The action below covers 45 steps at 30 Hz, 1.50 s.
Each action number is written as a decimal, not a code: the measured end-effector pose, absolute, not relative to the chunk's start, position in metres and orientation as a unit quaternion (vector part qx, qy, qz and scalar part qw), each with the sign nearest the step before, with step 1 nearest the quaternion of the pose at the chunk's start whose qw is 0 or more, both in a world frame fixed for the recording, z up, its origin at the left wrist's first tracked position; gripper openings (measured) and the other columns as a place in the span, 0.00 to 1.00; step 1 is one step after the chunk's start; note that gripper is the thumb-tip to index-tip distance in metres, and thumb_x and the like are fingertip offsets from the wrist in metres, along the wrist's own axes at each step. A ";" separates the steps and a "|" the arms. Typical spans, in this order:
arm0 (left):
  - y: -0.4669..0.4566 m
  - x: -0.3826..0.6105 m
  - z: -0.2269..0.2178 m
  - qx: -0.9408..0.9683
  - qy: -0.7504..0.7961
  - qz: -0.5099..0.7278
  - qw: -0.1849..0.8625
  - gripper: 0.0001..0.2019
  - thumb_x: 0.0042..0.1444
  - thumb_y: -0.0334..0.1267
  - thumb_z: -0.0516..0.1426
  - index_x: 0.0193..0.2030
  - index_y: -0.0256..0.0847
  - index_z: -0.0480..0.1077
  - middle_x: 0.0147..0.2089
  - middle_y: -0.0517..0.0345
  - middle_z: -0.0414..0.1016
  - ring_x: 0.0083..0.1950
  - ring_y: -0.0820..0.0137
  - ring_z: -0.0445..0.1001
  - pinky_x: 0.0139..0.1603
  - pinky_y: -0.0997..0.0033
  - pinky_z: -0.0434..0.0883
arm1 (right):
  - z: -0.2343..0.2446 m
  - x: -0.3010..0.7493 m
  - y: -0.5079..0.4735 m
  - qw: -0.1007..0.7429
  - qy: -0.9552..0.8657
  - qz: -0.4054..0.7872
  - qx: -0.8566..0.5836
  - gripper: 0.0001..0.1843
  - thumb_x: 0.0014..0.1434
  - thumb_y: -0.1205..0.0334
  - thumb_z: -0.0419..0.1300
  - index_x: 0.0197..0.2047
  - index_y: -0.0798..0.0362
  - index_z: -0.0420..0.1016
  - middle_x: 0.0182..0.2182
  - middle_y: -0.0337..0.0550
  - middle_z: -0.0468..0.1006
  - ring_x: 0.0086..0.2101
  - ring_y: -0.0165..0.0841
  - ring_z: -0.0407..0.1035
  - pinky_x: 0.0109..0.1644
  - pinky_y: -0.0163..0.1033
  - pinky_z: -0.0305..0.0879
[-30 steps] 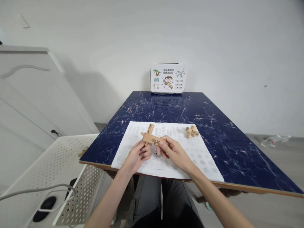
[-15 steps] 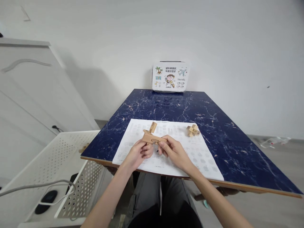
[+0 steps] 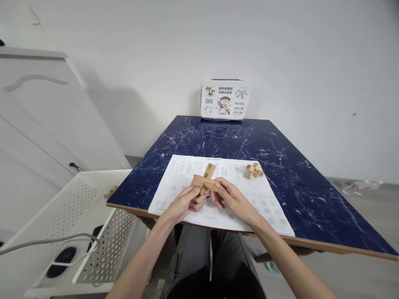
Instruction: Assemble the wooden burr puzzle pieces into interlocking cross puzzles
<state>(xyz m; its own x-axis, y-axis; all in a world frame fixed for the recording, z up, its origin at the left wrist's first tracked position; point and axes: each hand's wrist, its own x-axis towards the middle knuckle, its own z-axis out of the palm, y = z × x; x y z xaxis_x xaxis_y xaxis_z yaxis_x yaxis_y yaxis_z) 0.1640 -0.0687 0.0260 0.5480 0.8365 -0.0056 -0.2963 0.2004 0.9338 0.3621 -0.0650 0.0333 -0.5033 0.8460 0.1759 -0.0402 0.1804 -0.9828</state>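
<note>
Between my hands are wooden puzzle pieces (image 3: pixel 199 181) that cross each other above the paper sheet. One notched piece (image 3: pixel 210 169), marked with a 3, points up and away from me; another lies across it. My left hand (image 3: pixel 187 201) grips the pieces from below, fingers curled and thumb on the near side. My right hand (image 3: pixel 230 197) pinches the right end of the crosswise piece with thumb and forefinger. Some of the joint is hidden behind my fingers. An assembled wooden burr puzzle (image 3: pixel 254 170) with numbered ends sits at the sheet's upper right.
The printed sheet (image 3: pixel 271 207) lies at the near edge of the blue marbled table (image 3: pixel 299 178). A white cartoon-printed case (image 3: pixel 223 100) stands at the back against the wall. To the left are a white perforated rack (image 3: pixel 102 245), a cable and a black mouse (image 3: pixel 61 261).
The held pieces have turned and shifted slightly right; the piece marked 3 now sits more fully across the other. Both hands keep their hold.
</note>
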 end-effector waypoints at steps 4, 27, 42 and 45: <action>-0.070 0.163 0.027 0.515 0.258 0.366 0.731 0.19 0.66 0.54 0.58 0.35 0.38 0.66 0.25 0.70 0.45 0.22 0.79 0.41 0.23 0.71 0.42 | 0.034 0.364 -0.064 0.395 -0.649 0.570 -0.312 0.22 0.71 0.38 0.52 0.45 0.49 0.70 0.32 0.37 0.72 0.24 0.29 0.61 0.31 0.38 0.60; -0.072 0.156 0.028 0.550 0.213 0.274 0.760 0.15 0.69 0.51 0.56 0.43 0.39 0.67 0.25 0.70 0.46 0.23 0.76 0.47 0.27 0.71 0.52 | 0.041 0.368 -0.079 0.449 -0.555 0.640 -0.283 0.20 0.71 0.44 0.58 0.38 0.52 0.73 0.31 0.37 0.72 0.22 0.24 0.54 0.28 0.38 0.49; -0.073 0.166 0.036 0.499 0.277 0.339 0.748 0.15 0.72 0.47 0.54 0.47 0.35 0.72 0.27 0.67 0.53 0.25 0.78 0.48 0.27 0.75 0.57 | 0.043 0.420 -0.083 0.514 -0.567 0.458 -0.452 0.21 0.70 0.41 0.55 0.38 0.51 0.72 0.34 0.42 0.77 0.24 0.29 0.62 0.29 0.38 0.60; -0.073 0.166 0.038 0.502 0.287 0.342 0.741 0.14 0.71 0.47 0.54 0.46 0.36 0.72 0.27 0.67 0.54 0.25 0.78 0.48 0.27 0.75 0.57 | 0.038 0.449 -0.093 0.495 -0.575 0.374 -0.533 0.23 0.70 0.40 0.54 0.37 0.50 0.73 0.29 0.41 0.76 0.24 0.31 0.64 0.30 0.37 0.61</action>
